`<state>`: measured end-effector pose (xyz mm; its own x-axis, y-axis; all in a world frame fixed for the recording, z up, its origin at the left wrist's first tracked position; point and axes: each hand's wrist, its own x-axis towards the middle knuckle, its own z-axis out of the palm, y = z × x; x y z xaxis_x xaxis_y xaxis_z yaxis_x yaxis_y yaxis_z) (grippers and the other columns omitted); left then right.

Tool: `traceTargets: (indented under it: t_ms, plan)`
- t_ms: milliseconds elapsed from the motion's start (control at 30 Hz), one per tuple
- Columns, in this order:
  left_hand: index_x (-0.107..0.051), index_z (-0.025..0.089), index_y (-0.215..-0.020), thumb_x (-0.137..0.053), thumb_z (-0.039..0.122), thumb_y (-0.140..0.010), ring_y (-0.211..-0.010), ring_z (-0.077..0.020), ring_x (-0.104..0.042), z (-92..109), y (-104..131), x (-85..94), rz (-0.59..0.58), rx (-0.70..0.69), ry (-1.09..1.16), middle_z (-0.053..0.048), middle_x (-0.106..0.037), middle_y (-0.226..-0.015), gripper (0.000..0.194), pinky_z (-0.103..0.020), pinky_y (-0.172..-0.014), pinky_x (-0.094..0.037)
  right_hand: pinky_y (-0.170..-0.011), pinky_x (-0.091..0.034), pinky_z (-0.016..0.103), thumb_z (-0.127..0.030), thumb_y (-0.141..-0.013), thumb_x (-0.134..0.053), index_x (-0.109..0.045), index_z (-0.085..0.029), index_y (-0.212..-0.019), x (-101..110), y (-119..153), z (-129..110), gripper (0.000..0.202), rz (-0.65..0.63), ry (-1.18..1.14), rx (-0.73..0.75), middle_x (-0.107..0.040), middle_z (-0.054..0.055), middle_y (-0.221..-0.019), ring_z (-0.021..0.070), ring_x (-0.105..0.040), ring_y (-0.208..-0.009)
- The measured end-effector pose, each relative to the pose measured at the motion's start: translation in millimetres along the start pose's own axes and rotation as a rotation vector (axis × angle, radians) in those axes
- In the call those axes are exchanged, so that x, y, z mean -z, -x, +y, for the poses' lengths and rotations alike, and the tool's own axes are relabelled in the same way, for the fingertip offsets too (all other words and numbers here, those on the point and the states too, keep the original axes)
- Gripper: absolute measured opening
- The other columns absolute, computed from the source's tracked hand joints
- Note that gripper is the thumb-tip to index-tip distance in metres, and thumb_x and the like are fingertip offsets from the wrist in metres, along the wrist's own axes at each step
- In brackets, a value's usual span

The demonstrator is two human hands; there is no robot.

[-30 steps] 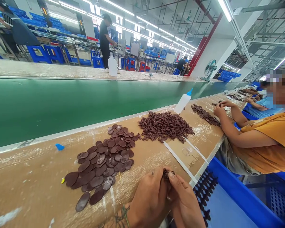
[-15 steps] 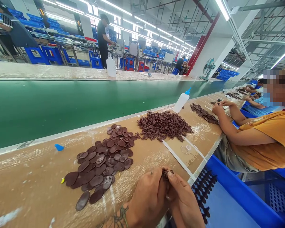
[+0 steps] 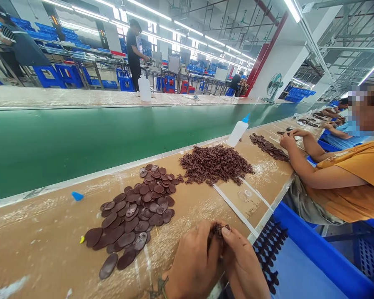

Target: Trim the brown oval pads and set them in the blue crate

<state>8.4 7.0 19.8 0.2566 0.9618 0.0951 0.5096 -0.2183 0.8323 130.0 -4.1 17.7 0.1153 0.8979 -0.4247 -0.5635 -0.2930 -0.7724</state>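
My left hand [image 3: 195, 259] and my right hand [image 3: 244, 259] meet over the table's near edge, both closed on a small dark brown piece [image 3: 217, 231] with curly parts. The fingers hide most of it. Left of my hands lies a pile of flat brown oval pieces [image 3: 134, 216]. Beyond them is a heap of small curly brown pieces [image 3: 216, 164]. A white bottle with a blue tip [image 3: 237, 132] leans behind that heap.
A blue bin [image 3: 318, 253] with rows of dark pieces stands below the table edge at right. A person in orange [image 3: 345, 178] sits beside it. The green belt [image 3: 90, 145] runs behind the table. A blue cap [image 3: 77, 196] lies at left.
The view has shifted slightly. My hands remain together on the brown piece, with a little more of its curly part showing between the fingers.
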Motion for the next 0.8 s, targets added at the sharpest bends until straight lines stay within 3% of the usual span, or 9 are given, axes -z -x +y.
traceTargets:
  t_ms: [167, 333, 467, 600, 800]
  plan:
    - [-0.06, 0.023, -0.11, -0.043, 0.026, -0.095, -0.091, -0.0245, -0.07, -1.1, -0.8, -0.4, 0.024, 0.043, 0.013, -0.006, -0.074, -0.098, 0.023, -0.038, -0.08, -0.055, -0.086, -0.055, 0.036, -0.039, -0.066, -0.087, -0.078, -0.019, -0.091, -1.8, 0.4, -2.2, 0.032, 0.007, 0.006, 0.002, -0.076, 0.008, -0.09, 0.0286, -0.069, -0.094]
    - [-0.059, 0.027, -0.122, -0.051, 0.028, -0.093, -0.098, -0.0243, -0.071, -4.0, 0.4, -5.0, 0.12, -0.075, 0.018, -0.003, -0.075, -0.11, 0.03, -0.039, -0.084, -0.057, -0.088, -0.054, 0.035, -0.038, -0.061, -0.09, -0.078, -0.019, -0.086, -3.3, -1.4, -6.0, 0.033, 0.028, 0.02, 0.006, -0.076, 0.006, -0.087, 0.0276, -0.068, -0.094]
    - [-0.059, 0.022, -0.126, -0.055, 0.025, -0.091, -0.103, -0.0204, -0.071, -5.2, 1.2, -5.5, 0.159, -0.163, 0.089, -0.005, -0.074, -0.118, 0.036, -0.032, -0.091, -0.057, -0.088, -0.053, 0.034, -0.036, -0.068, -0.086, -0.078, -0.019, -0.084, -4.3, -1.5, -7.5, 0.025, -0.023, 0.022, 0.042, -0.076, 0.006, -0.088, 0.0252, -0.069, -0.092]
    - [-0.062, 0.019, -0.126, -0.053, 0.026, -0.094, -0.1, -0.0171, -0.073, -7.4, 0.9, -4.8, 0.149, -0.216, 0.151, -0.005, -0.075, -0.117, 0.034, -0.025, -0.089, -0.056, -0.085, -0.054, 0.035, -0.033, -0.069, -0.085, -0.079, -0.019, -0.083, -8.3, 4.6, -10.5, 0.021, -0.033, -0.025, 0.051, -0.077, 0.007, -0.091, 0.0253, -0.07, -0.087]
    - [-0.064, 0.02, -0.126, -0.052, 0.028, -0.095, -0.092, -0.0199, -0.074, -11.1, 2.2, -5.4, 0.092, -0.188, 0.145, -0.006, -0.077, -0.111, 0.034, -0.028, -0.083, -0.058, -0.09, -0.053, 0.037, -0.032, -0.067, -0.087, -0.081, -0.019, -0.084, -5.4, 5.5, -7.0, 0.023, -0.04, -0.06, 0.07, -0.077, 0.009, -0.092, 0.0267, -0.069, -0.092]
